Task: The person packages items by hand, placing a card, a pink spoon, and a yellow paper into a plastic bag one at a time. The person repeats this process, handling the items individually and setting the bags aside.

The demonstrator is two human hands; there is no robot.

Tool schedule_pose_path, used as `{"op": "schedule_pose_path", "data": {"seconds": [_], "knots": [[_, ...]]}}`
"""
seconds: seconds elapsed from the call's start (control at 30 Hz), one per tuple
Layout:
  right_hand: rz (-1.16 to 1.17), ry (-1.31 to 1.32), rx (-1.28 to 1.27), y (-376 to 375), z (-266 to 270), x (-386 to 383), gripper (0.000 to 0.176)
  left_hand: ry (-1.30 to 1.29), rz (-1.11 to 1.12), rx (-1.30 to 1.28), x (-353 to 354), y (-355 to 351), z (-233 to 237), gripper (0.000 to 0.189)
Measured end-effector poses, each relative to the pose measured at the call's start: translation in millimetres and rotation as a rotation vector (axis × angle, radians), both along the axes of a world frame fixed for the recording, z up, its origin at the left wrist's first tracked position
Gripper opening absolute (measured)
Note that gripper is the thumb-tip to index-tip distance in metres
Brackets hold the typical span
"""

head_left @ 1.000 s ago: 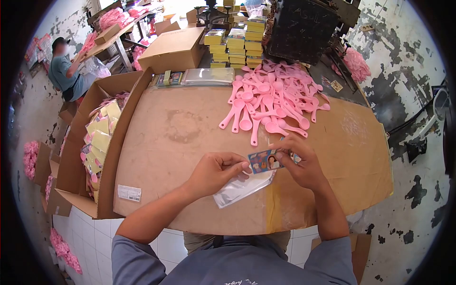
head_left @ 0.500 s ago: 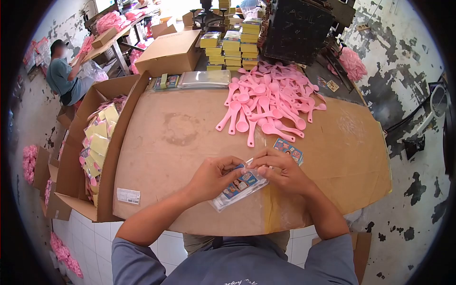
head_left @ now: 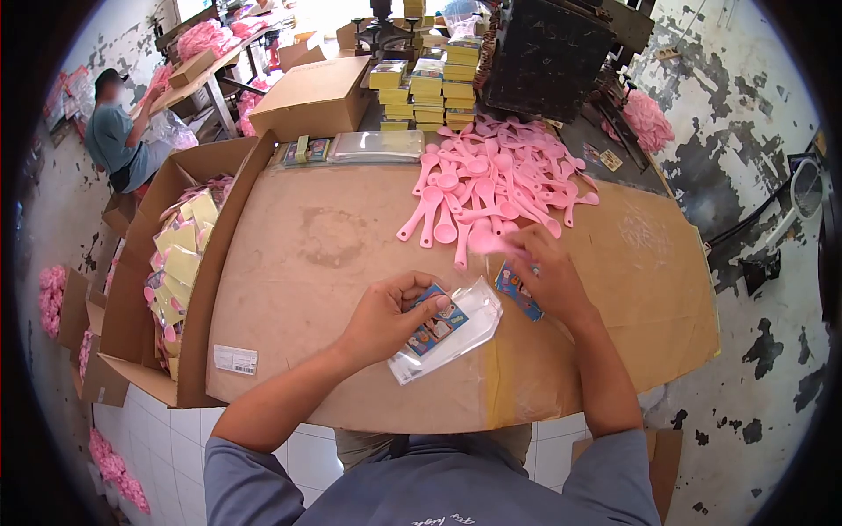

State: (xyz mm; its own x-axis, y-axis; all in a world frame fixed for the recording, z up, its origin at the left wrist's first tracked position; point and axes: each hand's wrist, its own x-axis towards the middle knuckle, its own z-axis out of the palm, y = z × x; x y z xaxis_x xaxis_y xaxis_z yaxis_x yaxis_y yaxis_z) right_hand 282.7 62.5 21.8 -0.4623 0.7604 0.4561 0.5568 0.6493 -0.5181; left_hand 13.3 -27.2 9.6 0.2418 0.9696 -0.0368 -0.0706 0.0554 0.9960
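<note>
Head view: left hand [head_left: 386, 320] pinches 1 bag [head_left: 469, 333] holding 1 card [head_left: 436, 326]. Right hand [head_left: 545, 279], farther right, grips 1 blurred spoon [head_left: 484, 241] beside the uncountable pile [head_left: 500, 175].

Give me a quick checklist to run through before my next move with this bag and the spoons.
1. Card inside the clear bag: ok, it shows through the plastic.
2. Left hand holding the clear bag down on the table: ok, fingers grip its upper left part.
3. Bag mouth open: cannot tell from this view.
4. Right hand gripping a pink spoon: cannot tell, that spot is blurred.
5. Spoon pile within reach: ok, the right hand is at its near edge.
</note>
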Motion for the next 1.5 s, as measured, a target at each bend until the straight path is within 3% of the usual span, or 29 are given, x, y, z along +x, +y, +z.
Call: {"op": "schedule_pose_path", "data": {"seconds": [0.07, 0.27, 0.57, 0.77, 0.97, 1.07, 1.1, 1.2, 1.23, 1.33, 1.43, 1.5], "knots": [[0.201, 0.012, -0.06, -16, 13, -3, 0.029, 0.007, 0.01, -0.019, -1, 0, 4, 0.024], [0.242, 0.131, -0.041, -30, 17, -8, 0.032, 0.042, 0.041, 0.008, -1, 0, 1, 0.03], [0.326, -0.015, 0.046, -34, 19, -8, 0.034, 0.116, -0.022, 0.029, -2, 0, -1, 0.026], [0.44, 0.057, -0.081, -46, 30, -24, 0.055, 0.118, -0.126, 0.081, 0, -1, -11, 0.028], [0.785, 0.697, -0.952, -56, 12, -34, 0.064, -0.053, -0.285, -0.016, -5, -3, -2, 0.03], [0.618, 0.571, -0.568, -45, 20, -32, 0.062, -0.128, -0.338, -0.115, -11, -3, 9, 0.028], [0.513, 0.524, -0.49, -54, 27, -37, 0.048, -0.158, -0.336, -0.099, -9, -5, 7, 0.028], [0.726, 0.216, -0.316, -56, 42, -38, 0.025, -0.229, -0.361, -0.06, -7, -4, -3, 0.029], [0.604, 0.249, -0.313, -66, 50, -45, 0.013, -0.245, -0.389, -0.054, -9, -3, -6, 0.03], [0.53, 0.315, -0.047, -74, 81, -47, 0.016, -0.293, -0.296, 0.063, -3, -7, 4, 0.03], [0.383, -0.137, 0.262, -80, 116, -43, 0.015, -0.168, -0.21, 0.234, -3, -9, 8, 0.034], [0.317, -0.076, 0.231, -80, 118, -42, 0.015, -0.045, -0.212, 0.353, -8, -10, 13, 0.038]]}}
